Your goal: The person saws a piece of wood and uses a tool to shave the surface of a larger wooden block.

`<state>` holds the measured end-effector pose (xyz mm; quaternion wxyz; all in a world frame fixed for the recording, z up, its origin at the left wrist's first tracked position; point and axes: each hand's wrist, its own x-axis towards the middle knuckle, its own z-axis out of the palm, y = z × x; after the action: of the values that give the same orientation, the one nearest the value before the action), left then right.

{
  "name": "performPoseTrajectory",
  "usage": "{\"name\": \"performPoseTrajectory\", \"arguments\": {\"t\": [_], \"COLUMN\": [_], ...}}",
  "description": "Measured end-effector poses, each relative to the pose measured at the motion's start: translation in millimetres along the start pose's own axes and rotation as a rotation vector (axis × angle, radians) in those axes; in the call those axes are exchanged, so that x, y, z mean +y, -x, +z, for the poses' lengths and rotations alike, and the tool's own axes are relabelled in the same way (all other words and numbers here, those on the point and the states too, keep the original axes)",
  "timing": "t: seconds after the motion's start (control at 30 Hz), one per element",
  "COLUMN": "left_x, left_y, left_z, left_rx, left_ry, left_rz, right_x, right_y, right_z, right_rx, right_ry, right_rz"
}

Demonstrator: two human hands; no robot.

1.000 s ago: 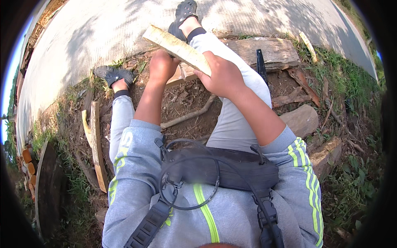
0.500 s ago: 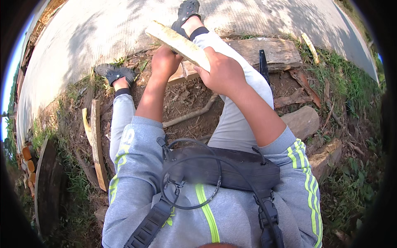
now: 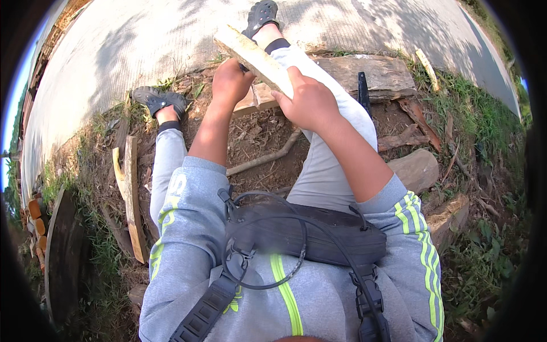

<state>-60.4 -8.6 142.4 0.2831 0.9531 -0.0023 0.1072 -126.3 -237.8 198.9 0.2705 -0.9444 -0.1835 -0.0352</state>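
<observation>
A pale, split stick of wood [image 3: 256,58] slants up and away to the left over the gap between my legs. My right hand [image 3: 310,102] is closed around its near end, the thumb lying along its side. Beside its middle, my left hand [image 3: 231,82] is curled into a fist around a dark tool handle, of which only a bit shows above the fingers. The rest of that tool is hidden, so its kind is unclear. Under the hands, a squared wooden block [image 3: 254,98] lies on the ground.
A thick plank [image 3: 364,74] lies beyond my right leg, with a black flat tool [image 3: 363,91] against it. Two split sticks [image 3: 131,194] lie left of my left leg. A stone [image 3: 419,169] sits at right, and concrete paving [image 3: 171,34] stretches ahead.
The wood stick has shifted a little to the right and tipped more steeply, its far end nearer the middle. My left fist has moved slightly with it; the right hand keeps its grip.
</observation>
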Motion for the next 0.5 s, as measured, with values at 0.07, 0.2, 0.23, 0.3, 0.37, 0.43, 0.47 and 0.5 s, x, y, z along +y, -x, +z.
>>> {"name": "performPoseTrajectory", "arguments": {"t": [0.07,0.2,0.23,0.3,0.37,0.43,0.47,0.5], "left_x": [12,10,8,6,21,7,5,3], "left_y": [-8,-4,1,-7,4,13,8,-1], "left_z": [-4,-7,-6,-2,-12,-4,1,5], "left_rx": [-0.003,0.012,0.024,0.02,-0.04,0.044,0.092,0.139], "left_ry": [0.03,0.042,0.048,0.055,0.053,0.053,0.06,0.067], "left_rz": [-0.015,-0.01,0.002,-0.01,-0.098,-0.025,0.03,0.084], "right_x": [-17,-9,-10,-5,-22,-14,-9,-4], "right_y": [-5,1,-1,-7,3,2,0,-4], "right_z": [-27,-2,0,-6,-23,-4,-1,-1], "right_rx": [0.201,0.144,0.009,0.2,0.361,0.273,0.137,0.002], "right_ry": [-0.147,-0.117,-0.004,-0.131,-0.316,-0.283,-0.161,-0.039], "right_rz": [-0.114,-0.095,-0.05,-0.128,-0.208,-0.183,-0.114,-0.041]}}
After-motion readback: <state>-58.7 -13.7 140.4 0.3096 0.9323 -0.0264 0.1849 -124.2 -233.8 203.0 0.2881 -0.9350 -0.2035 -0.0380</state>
